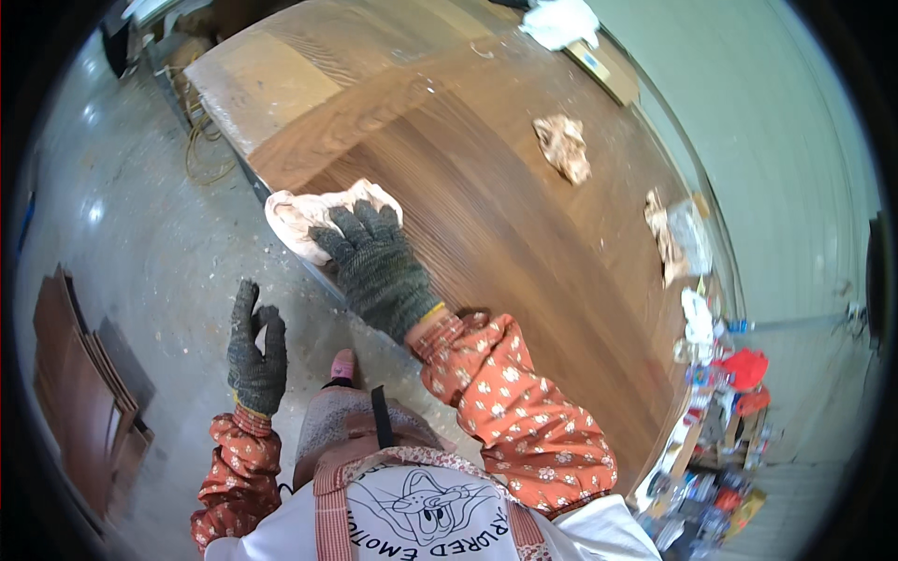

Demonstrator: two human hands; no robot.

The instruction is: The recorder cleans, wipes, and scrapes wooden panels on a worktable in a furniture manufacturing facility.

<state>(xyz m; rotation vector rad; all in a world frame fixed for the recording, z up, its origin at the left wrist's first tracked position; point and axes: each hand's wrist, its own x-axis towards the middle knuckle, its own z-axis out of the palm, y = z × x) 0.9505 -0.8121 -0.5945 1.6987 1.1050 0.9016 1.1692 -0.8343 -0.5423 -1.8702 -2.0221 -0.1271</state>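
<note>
My right hand, in a dark grey-green knit glove, presses a pale pinkish cloth onto a brown wood-grain panel. Its fingers lie over the cloth's right part, and the bunched cloth reaches the panel's left edge. What the fingertips grip underneath is partly hidden. Off the panel to the left, my left hand wears a matching glove and hangs above the floor. Its thumb stands apart from the extended fingers, with nothing held. Orange flowered sleeves cover both forearms.
Crumpled cloths lie on the panel's far right part. A white bundle rests at the far edge. Brown boards stand on the floor at left, near a coiled yellowish hose. Mixed containers crowd the lower right beside a pale wall.
</note>
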